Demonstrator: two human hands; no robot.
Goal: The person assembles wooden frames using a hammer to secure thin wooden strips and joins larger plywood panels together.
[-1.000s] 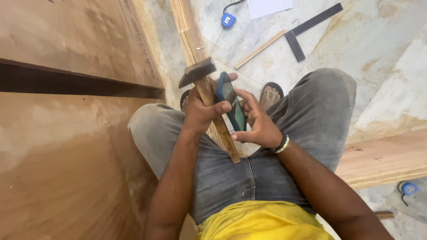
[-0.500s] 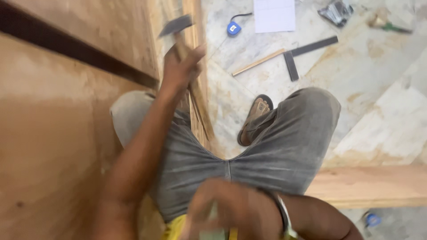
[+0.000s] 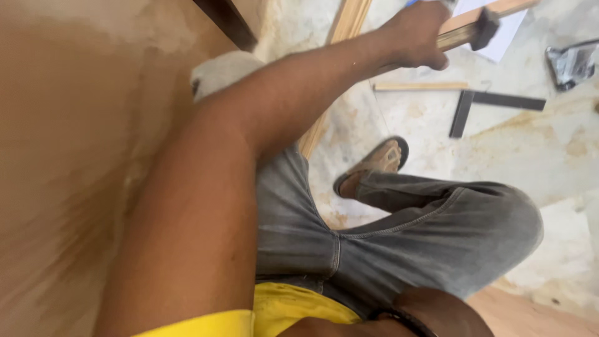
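My left hand point(image 3: 415, 34) reaches out to the upper right, closed around the wooden handle of a hammer point(image 3: 465, 34). The hammer's dark head hangs over a white sheet of paper point(image 3: 502, 43) on the marble floor. Only the edge of my right hand point(image 3: 324, 327) shows at the bottom of the frame, against my yellow shirt, with a dark bracelet on its wrist. What that hand holds is hidden. I sit in grey jeans with my sandalled foot point(image 3: 374, 163) on the floor.
A large plywood panel point(image 3: 75, 156) fills the left side, and a long wooden strip point(image 3: 349, 19) runs beside it. A thin wood stick point(image 3: 421, 86), a metal try square point(image 3: 493, 103) and a grey packet point(image 3: 571, 62) lie on the marble floor point(image 3: 549, 156).
My left hand has swung the hammer from beside the plywood out to the right over the floor. My right hand, which held a phone a second ago, has drawn back to my body.
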